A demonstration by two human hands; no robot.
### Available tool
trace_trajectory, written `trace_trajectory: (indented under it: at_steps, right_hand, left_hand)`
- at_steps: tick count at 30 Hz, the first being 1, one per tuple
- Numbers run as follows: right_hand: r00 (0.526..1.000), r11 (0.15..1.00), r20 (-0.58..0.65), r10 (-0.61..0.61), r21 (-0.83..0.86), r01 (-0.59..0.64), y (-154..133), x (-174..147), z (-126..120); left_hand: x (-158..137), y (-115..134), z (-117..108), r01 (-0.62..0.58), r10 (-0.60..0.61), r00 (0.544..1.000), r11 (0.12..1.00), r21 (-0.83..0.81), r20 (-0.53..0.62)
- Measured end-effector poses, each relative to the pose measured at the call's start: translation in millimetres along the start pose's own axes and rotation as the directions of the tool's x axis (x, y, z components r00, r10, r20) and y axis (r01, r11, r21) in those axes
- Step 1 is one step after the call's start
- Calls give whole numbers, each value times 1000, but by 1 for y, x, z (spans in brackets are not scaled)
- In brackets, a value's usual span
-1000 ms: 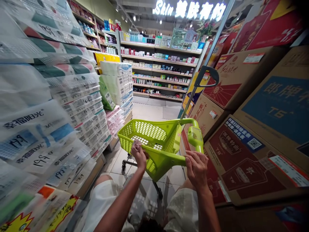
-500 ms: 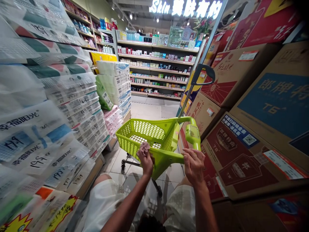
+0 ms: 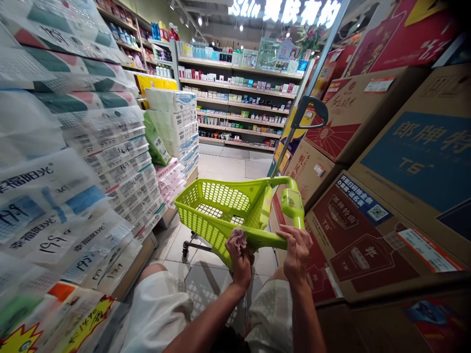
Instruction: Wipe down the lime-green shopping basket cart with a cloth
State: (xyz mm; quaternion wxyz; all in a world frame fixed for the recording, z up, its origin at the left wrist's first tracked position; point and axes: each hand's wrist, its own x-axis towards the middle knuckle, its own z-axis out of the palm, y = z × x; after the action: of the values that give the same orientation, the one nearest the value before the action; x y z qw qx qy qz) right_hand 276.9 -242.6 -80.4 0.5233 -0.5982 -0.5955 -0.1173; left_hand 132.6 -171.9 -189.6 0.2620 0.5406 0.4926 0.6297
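A lime-green shopping cart (image 3: 198, 223) with perforated basket sides stands on dark wheels in front of my knees. My left hand (image 3: 240, 260) is closed round a crumpled greyish-pink cloth (image 3: 238, 239) and presses it against the near outer side of the cart, below the rim. At the near corner of the cart's green handle (image 3: 300, 218), my right hand (image 3: 297, 245) grips the bar, fingers over the top. The cart's basket holds nothing that I can see.
Stacked tissue packs (image 3: 121, 162) line the left side. Cardboard cartons (image 3: 368, 220) rise close on the right. A dark-handled pull bar (image 3: 312, 112) leans behind the cart. Product shelves (image 3: 239, 100) stand across the tiled floor (image 3: 228, 164) at the back.
My left hand with the cloth has moved right and slightly down along the cart's near side, toward the handle end. My right hand stays on the handle.
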Motion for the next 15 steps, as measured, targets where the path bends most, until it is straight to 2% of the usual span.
trace_trajectory:
  at_steps: [2,4,6,8,11,13,15]
  right_hand:
    - [1000,999,26,12,39,-13,-1,2,-3]
    - [998,995,51,31,94,-36,-1,3,-6]
    - [998,987,45,54,147,-60,-2,4,-7]
    - [997,980,19,77,183,-79,-1,1,-6]
    - [994,971,3,107,216,-105,1,-4,-4]
    - [993,966,11,118,232,-117,4,-7,-4]
    - [991,961,20,129,244,-130,6,-7,-6]
  left_hand:
    - [4,14,2,-56,56,998,998,-23,-15]
    - [21,30,4,-112,111,994,993,-38,-24]
    - [29,36,7,-188,190,981,981,-50,40]
    - [12,28,10,-240,243,961,970,-38,134]
    - [-41,-5,9,-218,207,953,975,27,221]
    - [-64,-23,7,-211,193,955,975,62,225]
    - [-63,-25,8,-275,258,946,959,63,195]
